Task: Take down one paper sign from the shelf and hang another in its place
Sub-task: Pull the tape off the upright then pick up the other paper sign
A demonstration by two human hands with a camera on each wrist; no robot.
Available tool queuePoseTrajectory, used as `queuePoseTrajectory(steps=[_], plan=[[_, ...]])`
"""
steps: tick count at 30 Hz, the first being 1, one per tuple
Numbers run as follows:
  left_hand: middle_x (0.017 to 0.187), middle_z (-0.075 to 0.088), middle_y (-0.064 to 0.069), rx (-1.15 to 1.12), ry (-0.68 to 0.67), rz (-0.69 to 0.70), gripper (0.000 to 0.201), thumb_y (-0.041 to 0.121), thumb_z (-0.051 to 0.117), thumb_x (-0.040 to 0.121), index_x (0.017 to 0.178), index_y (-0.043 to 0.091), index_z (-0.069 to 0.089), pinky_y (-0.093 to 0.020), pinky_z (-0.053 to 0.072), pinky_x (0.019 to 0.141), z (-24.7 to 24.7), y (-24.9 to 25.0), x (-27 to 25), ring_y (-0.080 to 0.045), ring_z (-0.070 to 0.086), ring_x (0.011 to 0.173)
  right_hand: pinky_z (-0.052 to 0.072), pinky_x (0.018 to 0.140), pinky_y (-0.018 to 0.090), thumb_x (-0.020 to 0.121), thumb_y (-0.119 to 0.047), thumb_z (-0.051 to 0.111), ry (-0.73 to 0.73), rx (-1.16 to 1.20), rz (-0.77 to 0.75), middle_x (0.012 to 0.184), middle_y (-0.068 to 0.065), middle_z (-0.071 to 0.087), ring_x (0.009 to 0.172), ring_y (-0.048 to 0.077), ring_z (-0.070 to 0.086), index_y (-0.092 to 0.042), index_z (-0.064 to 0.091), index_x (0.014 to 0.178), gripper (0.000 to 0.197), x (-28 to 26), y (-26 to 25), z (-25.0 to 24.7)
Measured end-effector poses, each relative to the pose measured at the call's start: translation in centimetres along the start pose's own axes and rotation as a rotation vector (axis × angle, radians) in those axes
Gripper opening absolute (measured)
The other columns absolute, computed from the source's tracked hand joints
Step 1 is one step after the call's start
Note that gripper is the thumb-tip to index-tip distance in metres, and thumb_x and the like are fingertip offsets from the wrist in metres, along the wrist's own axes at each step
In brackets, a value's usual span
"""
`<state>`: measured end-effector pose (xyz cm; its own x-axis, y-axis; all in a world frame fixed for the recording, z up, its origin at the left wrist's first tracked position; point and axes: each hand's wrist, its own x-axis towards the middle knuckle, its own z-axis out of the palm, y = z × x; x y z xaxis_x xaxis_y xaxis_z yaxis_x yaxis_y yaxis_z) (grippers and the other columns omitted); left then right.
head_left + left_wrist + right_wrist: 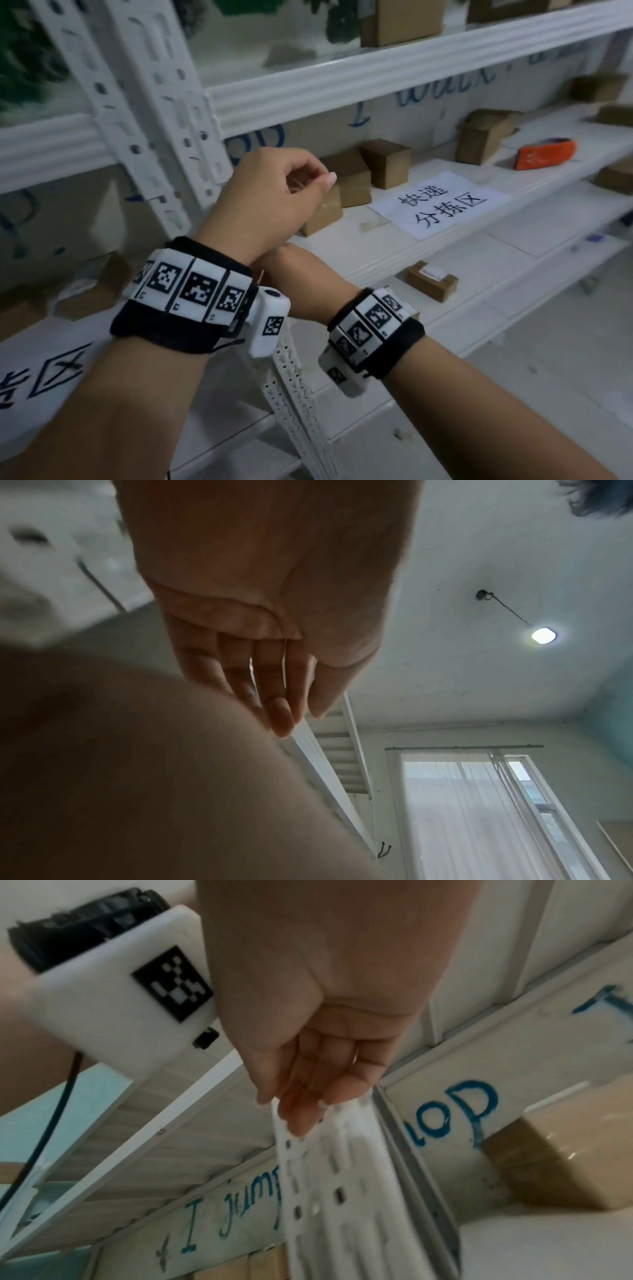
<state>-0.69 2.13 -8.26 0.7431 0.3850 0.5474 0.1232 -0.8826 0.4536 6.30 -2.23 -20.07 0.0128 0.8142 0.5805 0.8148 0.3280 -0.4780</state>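
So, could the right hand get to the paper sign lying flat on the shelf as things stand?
Probably yes. The paper sign lies flat near the shelf's front edge with nothing on it, and the right hand looks free, though it is tucked under the left hand.

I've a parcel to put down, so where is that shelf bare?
Bare shelf lies between the paper sign and the orange tape dispenser, and on the lower shelf right of the small box. It is crowded left of the sign, where cardboard boxes cluster by the left hand.
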Motion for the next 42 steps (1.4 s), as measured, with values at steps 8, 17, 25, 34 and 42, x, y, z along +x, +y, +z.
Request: queuePoseTrajectory(steps=[8,17,25,34,42], plan=[[0.090,0.074,0.015,-0.100,-0.005,-0.020,0.012,0.038,0.073,0.099,0.095,0.029,0.079,-0.030,0.057,0.083,9.6,3.1,6.7,-0.003,0.069,0.090,0.061,0.090,0.051,0.095,-0.025,0.076,0.046,-0.328,0.223,0.115,0.012,0.077,0.104,0.031,0.072,-0.009,0.073,0.122,0.032,-1.0,9.6,-10.2],[0.088,0.076,0.009,-0.146,-0.009,-0.182,0.015,0.034,0.071,0.100,0.097,0.022,0.079,-0.044,0.063,0.089,20.2,2.0,12.1,-0.014,0.072,0.087,0.054,0.107,0.045,0.075,-0.050,0.094,-0.017,-0.436,0.561,0.141,-0.003,0.071,0.131,0.026,0.065,-0.027,0.064,0.146,0.080,-5.7,21.5,-20.0],[0.097,0.075,0.009,-0.069,-0.129,-0.386,0.014,0.037,0.069,0.100,0.098,0.025,0.077,-0.042,0.061,0.093,26.1,-2.3,12.7,-0.015,0.071,0.096,0.021,0.135,0.050,0.062,-0.057,0.099,-0.367,-0.310,0.730,0.168,0.000,0.044,0.160,0.028,0.035,-0.024,0.036,0.164,0.125,-9.0,27.8,-17.1],[0.098,0.076,0.009,0.033,-0.194,-0.575,0.020,0.043,0.067,0.097,0.098,0.025,0.077,-0.046,0.059,0.099,28.2,-5.7,11.7,-0.019,0.071,0.099,0.054,0.093,0.038,0.072,-0.054,0.094,-0.261,-0.407,0.670,0.118,-0.009,0.077,0.108,0.023,0.068,-0.034,0.068,0.136,0.072,-10.2,28.0,-17.5],[0.123,0.071,-0.004,0.052,-0.232,-0.681,0.034,0.043,0.059,0.103,0.121,0.017,0.070,-0.043,0.054,0.104,28.3,-5.8,10.9,-0.027,0.066,0.116,0.043,0.082,0.033,0.104,-0.031,0.070,-0.288,-0.436,0.669,0.104,-0.009,0.072,0.103,0.022,0.067,-0.036,0.075,0.126,0.024,-10.2,26.9,-18.3]])
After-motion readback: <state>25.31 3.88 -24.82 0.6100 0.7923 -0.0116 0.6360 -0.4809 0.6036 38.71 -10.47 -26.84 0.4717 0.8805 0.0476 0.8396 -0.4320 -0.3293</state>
